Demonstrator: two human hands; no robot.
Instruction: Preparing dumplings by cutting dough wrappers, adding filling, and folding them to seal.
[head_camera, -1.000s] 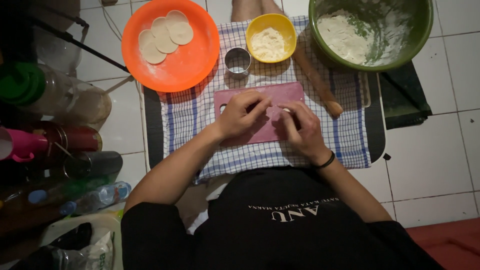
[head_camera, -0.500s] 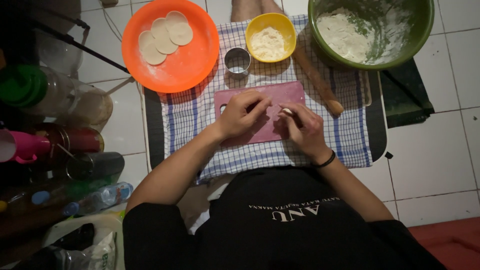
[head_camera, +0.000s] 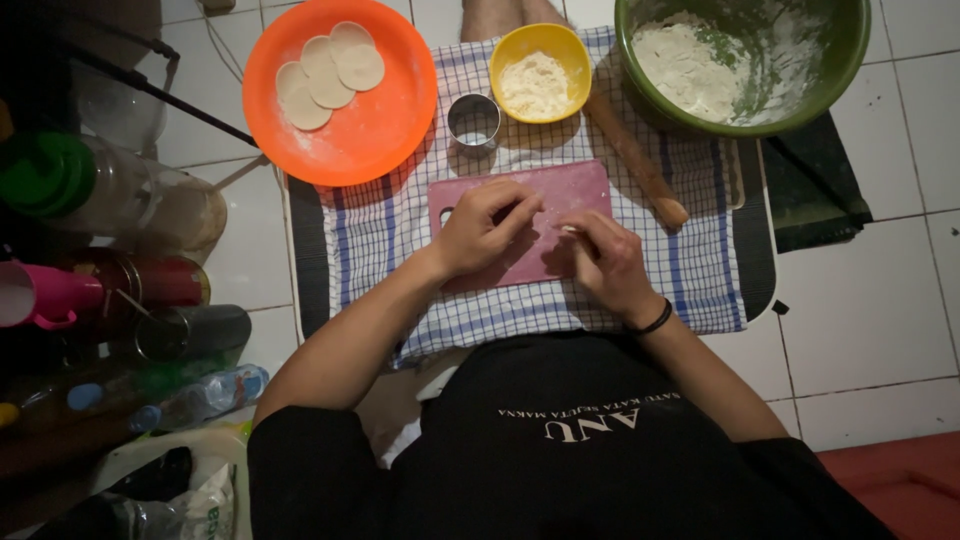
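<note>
- Since a second ago, our hands have barely shifted on the pink board (head_camera: 560, 200).
- Green bowl (head_camera: 800, 100) with flour sits top right; orange plate (head_camera: 370, 130) holds three dough rounds (head_camera: 330, 70).
- Checked cloth (head_camera: 390, 230) lies under the board.
- Our left hand (head_camera: 480, 225) curls, fingers bent, on the board; what it holds we cannot tell.
- Our right hand (head_camera: 605, 260) pinches a small dough piece (head_camera: 570, 229).

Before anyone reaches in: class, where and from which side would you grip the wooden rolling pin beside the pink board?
Probably the rolling pin is best taken at its bare middle, from the right hand's side. It lies flat and slanted on the checked cloth, its far end tucked against the green bowl.
</note>
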